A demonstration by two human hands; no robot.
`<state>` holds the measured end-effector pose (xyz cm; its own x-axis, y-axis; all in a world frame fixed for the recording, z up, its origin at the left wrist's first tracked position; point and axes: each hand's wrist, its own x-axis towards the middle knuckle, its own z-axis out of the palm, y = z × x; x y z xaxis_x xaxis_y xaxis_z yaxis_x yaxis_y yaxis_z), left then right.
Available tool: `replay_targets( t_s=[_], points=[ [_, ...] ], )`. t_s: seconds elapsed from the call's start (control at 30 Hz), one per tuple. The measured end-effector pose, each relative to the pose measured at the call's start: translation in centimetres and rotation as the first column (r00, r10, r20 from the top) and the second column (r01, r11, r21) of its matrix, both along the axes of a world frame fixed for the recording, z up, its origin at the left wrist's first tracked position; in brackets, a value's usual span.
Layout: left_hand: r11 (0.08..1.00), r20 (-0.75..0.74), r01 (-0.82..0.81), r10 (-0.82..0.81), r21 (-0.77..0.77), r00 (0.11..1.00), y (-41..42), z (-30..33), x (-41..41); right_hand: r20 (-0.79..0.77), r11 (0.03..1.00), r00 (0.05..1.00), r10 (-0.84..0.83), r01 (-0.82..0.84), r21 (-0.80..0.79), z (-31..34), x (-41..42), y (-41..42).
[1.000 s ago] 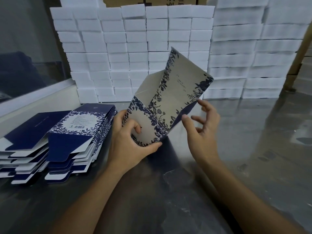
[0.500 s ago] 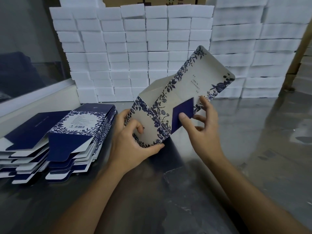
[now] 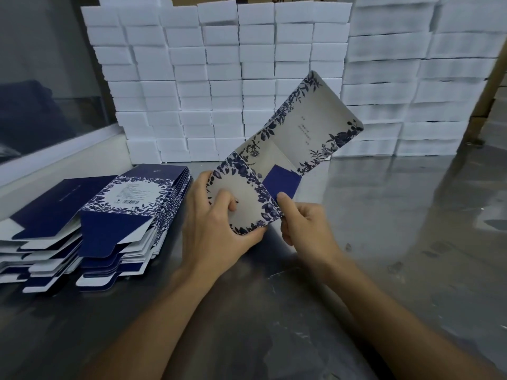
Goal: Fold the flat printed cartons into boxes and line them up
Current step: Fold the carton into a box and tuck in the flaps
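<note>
A half-opened carton point(image 3: 307, 127), pale grey with a dark blue floral print, slants up and to the right above the table. My left hand point(image 3: 216, 229) grips its lower left end, thumb underneath and fingers curled on the near panel. My right hand point(image 3: 304, 226) pinches the carton's lower right edge, thumb pressing beside a plain navy flap point(image 3: 282, 182) that is folded inward. Two stacks of flat cartons lie at the left: a nearer stack point(image 3: 126, 215) with a barcode panel on top and a navy-topped stack point(image 3: 41, 229) beside it.
A wall of stacked white boxes point(image 3: 219, 78) fills the back of the steel table point(image 3: 384, 242), with taller white stacks point(image 3: 425, 78) at the right. A window ledge point(image 3: 55, 160) runs along the left. Brown cardboard point(image 3: 493, 78) stands at the far right.
The carton has opened further and its long lid panel swung up to the right. My right hand moved down and in, folding the navy flap inward and closing onto the carton's lower edge.
</note>
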<state>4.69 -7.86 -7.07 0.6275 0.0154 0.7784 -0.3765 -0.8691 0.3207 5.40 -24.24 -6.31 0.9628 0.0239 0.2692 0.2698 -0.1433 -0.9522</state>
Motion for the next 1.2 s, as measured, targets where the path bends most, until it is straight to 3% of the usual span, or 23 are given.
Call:
replay_targets(
  t_s=[0.27,0.4,0.77,0.93,1.2],
  points=[
    [0.998,0.003,0.043,-0.043,0.039,0.999,0.2,0.1,0.3,-0.174,0.993,0.985,0.022,-0.001,0.116,-0.3,0.5,-0.3],
    [0.992,-0.030,0.119,-0.118,0.035,0.993,0.7,0.2,0.2,-0.223,0.973,0.974,-0.030,0.079,0.215,-0.5,1.1,-1.3],
    [0.985,-0.030,0.172,-0.172,-0.021,0.985,0.9,-0.1,0.5,-0.143,0.973,0.985,-0.101,0.128,0.192,-0.4,1.4,-1.8],
    [0.970,-0.009,0.230,-0.231,-0.077,0.973,1.0,-0.1,0.7,-0.193,0.934,0.976,-0.104,0.162,0.318,-0.2,1.4,-1.9],
    [0.966,-0.038,0.246,-0.250,-0.085,0.968,0.9,0.1,0.5,-0.259,0.895,0.945,-0.199,0.283,0.345,-0.1,1.7,-2.4]
  ],
)
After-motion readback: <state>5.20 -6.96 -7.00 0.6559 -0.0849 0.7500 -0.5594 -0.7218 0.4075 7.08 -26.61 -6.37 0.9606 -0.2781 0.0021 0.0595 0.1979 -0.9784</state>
